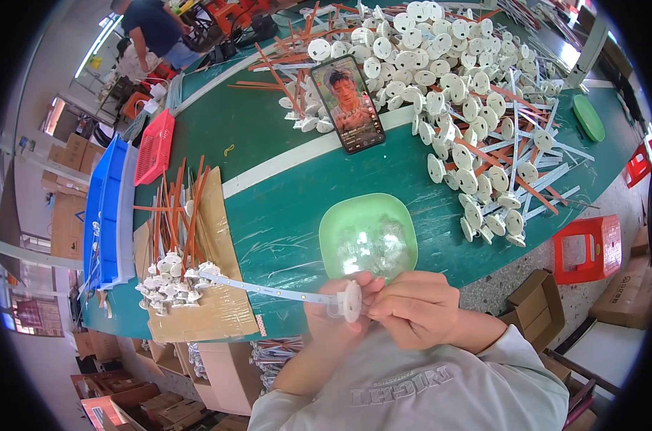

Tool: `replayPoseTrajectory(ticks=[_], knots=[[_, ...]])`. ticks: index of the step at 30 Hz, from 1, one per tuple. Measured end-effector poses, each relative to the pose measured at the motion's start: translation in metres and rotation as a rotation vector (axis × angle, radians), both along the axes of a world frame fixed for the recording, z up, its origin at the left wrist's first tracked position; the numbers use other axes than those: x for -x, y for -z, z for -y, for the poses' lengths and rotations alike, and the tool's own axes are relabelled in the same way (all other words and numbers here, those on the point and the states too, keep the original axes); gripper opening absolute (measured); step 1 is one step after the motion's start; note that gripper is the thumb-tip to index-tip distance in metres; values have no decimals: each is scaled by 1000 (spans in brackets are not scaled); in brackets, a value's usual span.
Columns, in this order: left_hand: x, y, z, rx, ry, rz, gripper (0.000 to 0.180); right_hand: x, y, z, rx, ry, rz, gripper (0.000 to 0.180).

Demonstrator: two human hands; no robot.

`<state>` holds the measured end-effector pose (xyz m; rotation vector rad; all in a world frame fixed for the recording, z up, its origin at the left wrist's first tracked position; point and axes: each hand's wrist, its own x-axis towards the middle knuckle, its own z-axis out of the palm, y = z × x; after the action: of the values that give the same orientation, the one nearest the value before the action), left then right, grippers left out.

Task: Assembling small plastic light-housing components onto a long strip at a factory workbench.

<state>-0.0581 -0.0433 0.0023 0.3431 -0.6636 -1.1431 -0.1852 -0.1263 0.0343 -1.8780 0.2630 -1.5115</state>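
Close to my body, my left hand (324,316) is closed around a round white plastic disc (352,302). From that disc a pale LED strip (276,291) with small yellow dots runs left to the cardboard. My right hand (421,309) pinches at the disc's right face; whatever lies between its fingertips is too small and hidden to name. Just beyond both hands sits a light green bowl (367,205) with shiny clear pieces inside. To the left, a bunch of white discs (169,280) with brown and silver strips lies on a flat cardboard sheet (233,316).
A large pile of white discs with strips (426,65) covers the far right of the green table (283,237). A phone (349,104) leans against it. A blue bin (110,215) and pink basket (154,149) line the left edge. A red stool (588,251) stands right; another person (154,32) is far left.
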Motion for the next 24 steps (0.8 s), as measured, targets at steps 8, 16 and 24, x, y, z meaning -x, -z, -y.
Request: replayPoseTrajectory(ticks=[8, 16, 24], knots=[[-1, 3, -2, -28, 66, 24, 62, 3, 1, 5, -35, -57, -10, 17], [3, 4, -5, -28, 33, 8, 59, 0, 1, 3, -34, -20, -20, 16], [-12, 7, -11, -55, 45, 183, 57, 1, 8, 6, 28, -80, -10, 17]])
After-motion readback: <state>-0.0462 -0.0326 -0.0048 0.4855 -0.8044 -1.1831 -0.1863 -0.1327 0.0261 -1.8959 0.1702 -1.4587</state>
